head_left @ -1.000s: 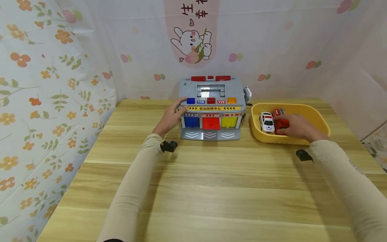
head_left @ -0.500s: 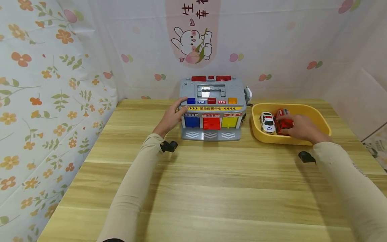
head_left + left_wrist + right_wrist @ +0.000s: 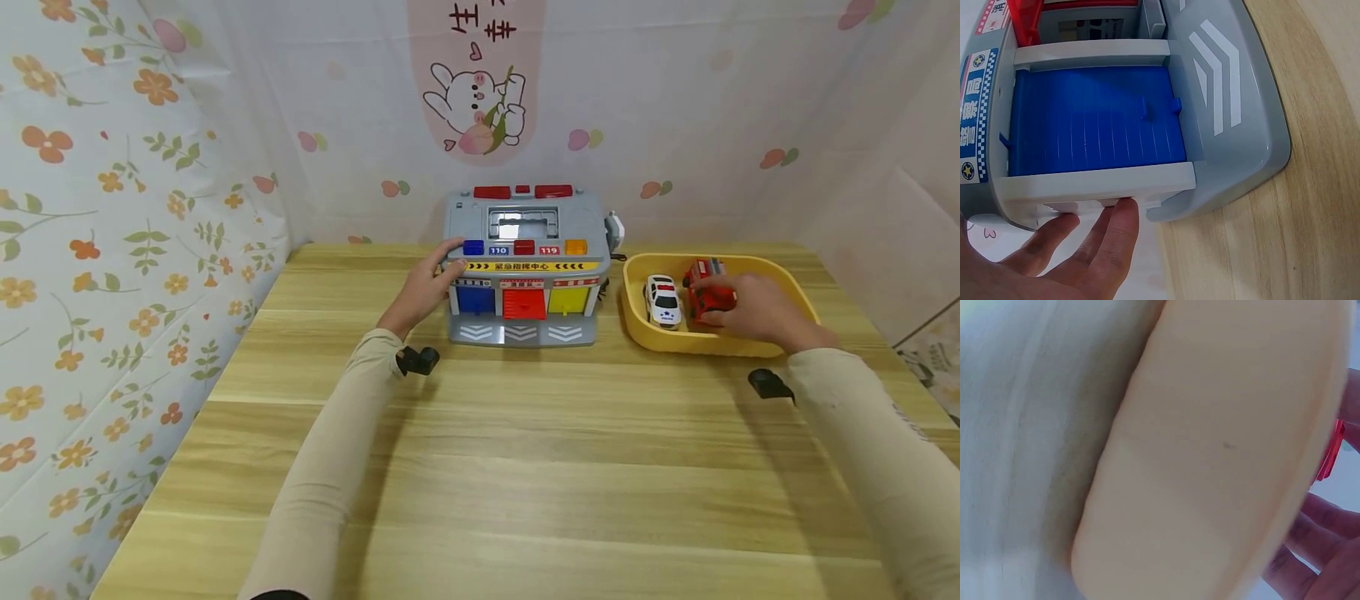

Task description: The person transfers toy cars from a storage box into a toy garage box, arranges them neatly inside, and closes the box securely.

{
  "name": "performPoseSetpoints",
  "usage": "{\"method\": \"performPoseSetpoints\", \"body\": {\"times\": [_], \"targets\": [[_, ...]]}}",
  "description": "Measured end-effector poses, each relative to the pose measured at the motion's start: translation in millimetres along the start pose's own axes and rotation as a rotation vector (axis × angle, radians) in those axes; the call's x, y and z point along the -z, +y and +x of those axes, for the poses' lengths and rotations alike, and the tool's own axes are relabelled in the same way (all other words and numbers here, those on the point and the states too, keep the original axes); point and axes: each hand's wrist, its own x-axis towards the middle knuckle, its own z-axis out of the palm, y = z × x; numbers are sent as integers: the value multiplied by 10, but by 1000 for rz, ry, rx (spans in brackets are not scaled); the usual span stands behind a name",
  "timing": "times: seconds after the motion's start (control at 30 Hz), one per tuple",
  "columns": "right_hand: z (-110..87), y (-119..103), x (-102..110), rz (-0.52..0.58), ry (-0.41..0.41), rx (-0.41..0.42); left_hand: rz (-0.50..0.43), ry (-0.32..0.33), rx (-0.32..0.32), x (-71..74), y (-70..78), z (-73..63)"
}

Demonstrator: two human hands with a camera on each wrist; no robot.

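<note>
A grey toy emergency station stands at the back of the table, with blue, red and yellow doors. My left hand rests against its left side; in the left wrist view its fingertips touch the wall beside the blue door. Inside the yellow bin, my right hand pinches a red toy fire truck, partly covered by the fingers. Beside the truck lies a white toy police car. The right wrist view mostly shows the bin's outer wall, with a red bit of the truck past the rim.
The wooden table runs toward the front. A white printed cloth hangs right behind the station and bin, and a floral cloth borders the left edge. A grey-white part juts from the station's right side.
My right hand has shifted slightly right with the fire truck, widening the gap to the police car. The left hand stays on the station.
</note>
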Motion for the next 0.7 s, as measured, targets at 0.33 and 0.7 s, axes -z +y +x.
{"method": "performPoseSetpoints", "body": {"times": [0.33,0.7], "targets": [[-50,-60,141,-50,66,57,-15,-12,-6,19,-10,20],[-122,-260,222,-30,55,46,-30,-14,-15,6,-24,27]]}}
